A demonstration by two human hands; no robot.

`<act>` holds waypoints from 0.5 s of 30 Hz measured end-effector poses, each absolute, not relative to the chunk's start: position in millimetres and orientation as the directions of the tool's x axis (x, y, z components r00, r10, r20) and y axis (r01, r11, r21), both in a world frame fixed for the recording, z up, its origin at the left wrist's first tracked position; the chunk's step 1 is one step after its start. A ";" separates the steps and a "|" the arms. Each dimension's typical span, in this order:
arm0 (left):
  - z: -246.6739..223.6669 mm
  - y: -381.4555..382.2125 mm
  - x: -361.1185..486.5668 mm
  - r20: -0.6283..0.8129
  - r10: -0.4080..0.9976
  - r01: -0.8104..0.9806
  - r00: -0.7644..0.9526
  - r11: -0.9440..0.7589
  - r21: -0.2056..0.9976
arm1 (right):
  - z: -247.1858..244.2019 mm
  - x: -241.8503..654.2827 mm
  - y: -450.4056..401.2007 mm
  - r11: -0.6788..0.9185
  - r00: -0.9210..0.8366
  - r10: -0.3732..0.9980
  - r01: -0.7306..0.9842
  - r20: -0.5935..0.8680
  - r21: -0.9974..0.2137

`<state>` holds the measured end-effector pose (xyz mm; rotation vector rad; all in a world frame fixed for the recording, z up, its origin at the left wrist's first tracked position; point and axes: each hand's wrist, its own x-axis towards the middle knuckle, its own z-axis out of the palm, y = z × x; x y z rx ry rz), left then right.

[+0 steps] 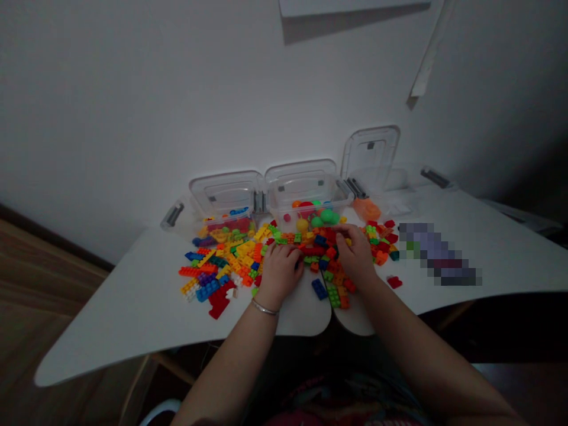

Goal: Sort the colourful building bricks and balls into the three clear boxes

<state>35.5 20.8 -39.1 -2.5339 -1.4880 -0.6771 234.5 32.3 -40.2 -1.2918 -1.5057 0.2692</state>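
Being curled down onto a heap of plastic building bricks on the white table, the left hand and right hand are being held half closed, though any grip seems impossible to confirm. A clear plastic bin is being seen just beyond.

a white table with loose plastic bricks and clear boxes

Directly beyond the fingers, a clear plastic storage box holds red, green and yellow balls. A second clear box stands further left. To the right are an upright clear lid, an orange translucent bag and a pixel-blurred object on the white tabletop.
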 end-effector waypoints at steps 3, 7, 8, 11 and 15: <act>-40.8 20.9 35.3 0.459 0.796 0.866 0.394 -0.488 0.103 | -34.6 241.3 35.2 0.324 0.048 0.835 0.762 0.548 -0.561; -43.0 20.7 37.7 0.447 0.746 0.814 0.493 -0.577 0.066 | -37.3 243.4 39.8 0.278 -0.041 0.875 0.857 0.482 -0.433; -43.3 20.8 38.3 0.436 0.738 0.803 0.516 -0.593 0.053 | -38.7 243.1 40.7 0.279 -0.053 0.879 0.863 0.473 -0.420; -43.8 22.0 39.4 0.426 0.736 0.800 0.525 -0.598 0.047 | -41.3 242.0 42.6 0.285 -0.069 0.879 0.869 0.471 -0.404; -44.0 23.7 38.6 0.448 0.751 0.812 0.485 -0.577 0.088 | -42.3 243.8 44.7 0.265 -0.034 0.893 0.845 0.448 -0.464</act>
